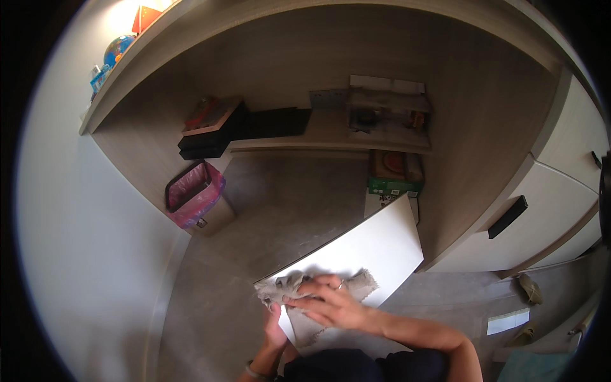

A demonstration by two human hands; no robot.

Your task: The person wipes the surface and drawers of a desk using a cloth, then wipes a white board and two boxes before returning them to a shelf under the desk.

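A white panel [363,243] with a dark long edge lies slanted in front of my body. My left hand [276,329] grips its near left corner, the thumb up along the edge and the other fingers hidden behind it. My right hand [334,303], with a ring on one finger, presses a frayed grey-beige cloth [365,284] against the panel's white face. The cloth is bunched under the fingertips and spreads flat on both sides of the hand. Part of it reaches the corner beside my left thumb.
A bin [191,200] with a pink liner stands by the left wall. Ahead, a low wooden shelf [329,138] bears boxes and dark flat items. A green box [396,184] sits under it. Cabinet doors [539,215] with black handles line the right; slippers [529,289] lie on the floor.
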